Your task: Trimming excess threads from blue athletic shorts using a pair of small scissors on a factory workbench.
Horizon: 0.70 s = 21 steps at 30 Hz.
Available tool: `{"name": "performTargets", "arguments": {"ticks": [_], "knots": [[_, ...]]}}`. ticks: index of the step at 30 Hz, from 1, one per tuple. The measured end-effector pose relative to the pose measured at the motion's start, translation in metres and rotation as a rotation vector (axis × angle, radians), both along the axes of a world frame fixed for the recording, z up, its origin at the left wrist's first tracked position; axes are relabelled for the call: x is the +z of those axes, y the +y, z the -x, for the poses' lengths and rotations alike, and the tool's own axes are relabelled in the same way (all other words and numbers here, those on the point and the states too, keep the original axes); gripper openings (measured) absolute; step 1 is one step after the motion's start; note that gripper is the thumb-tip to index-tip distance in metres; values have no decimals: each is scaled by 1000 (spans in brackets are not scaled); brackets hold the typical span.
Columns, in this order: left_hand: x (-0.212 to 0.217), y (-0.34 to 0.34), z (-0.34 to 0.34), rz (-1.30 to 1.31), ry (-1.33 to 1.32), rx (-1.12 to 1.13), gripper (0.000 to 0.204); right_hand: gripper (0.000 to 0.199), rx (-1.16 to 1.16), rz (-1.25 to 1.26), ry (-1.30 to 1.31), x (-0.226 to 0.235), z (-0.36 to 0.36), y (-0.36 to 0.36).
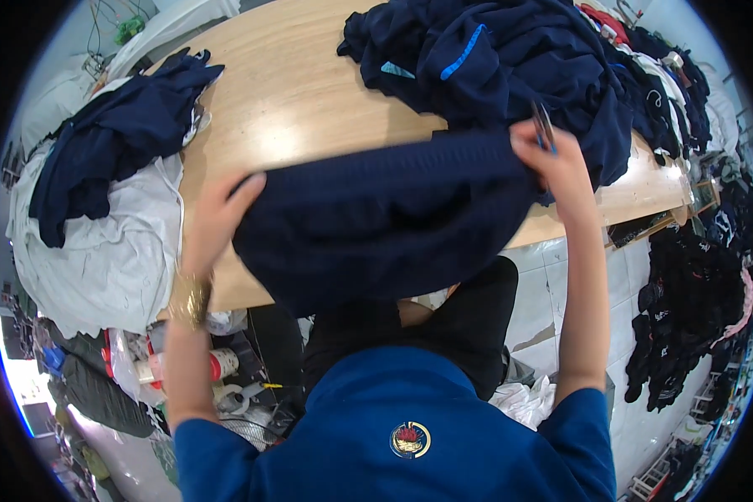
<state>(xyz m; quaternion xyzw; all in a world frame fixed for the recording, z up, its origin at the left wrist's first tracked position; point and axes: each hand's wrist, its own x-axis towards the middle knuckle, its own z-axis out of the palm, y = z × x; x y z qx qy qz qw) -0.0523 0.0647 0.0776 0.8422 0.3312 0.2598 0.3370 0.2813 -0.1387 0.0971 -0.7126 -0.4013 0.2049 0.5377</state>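
Observation:
A navy garment (376, 222) with a gathered, elastic-looking waistband is stretched sideways between my two hands, over the table's near edge and my lap. My left hand (219, 213) is closed on the garment's left end, thumb along the top edge. My right hand (558, 163) grips the opposite end and also carries a small pair of thread snips (544, 127), its blades pointing up and away. The lower part of the cloth hangs loose and looks slightly blurred. My fingers behind the fabric are hidden.
The light wooden table (284, 100) holds a large heap of navy garments (494, 67) at the back right. On the left, navy cloth (117, 134) lies over a white cloth pile (117, 259). Black garments (686, 309) are heaped at the right, beyond the tiled floor (540, 289).

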Motion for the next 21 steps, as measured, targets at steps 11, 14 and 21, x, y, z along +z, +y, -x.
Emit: {"name": "performTargets", "arguments": {"ticks": [11,14,21], "knots": [[143,18,6,-956,-224,181,24,19,-261,-379,-731,107,13,17],[66,6,18,-527,-23,126,23,14,-4,-343,-633,43,33,13],[-87,-13,31,48,139,36,22,12,-13,180,-342,-95,62,2]]}}
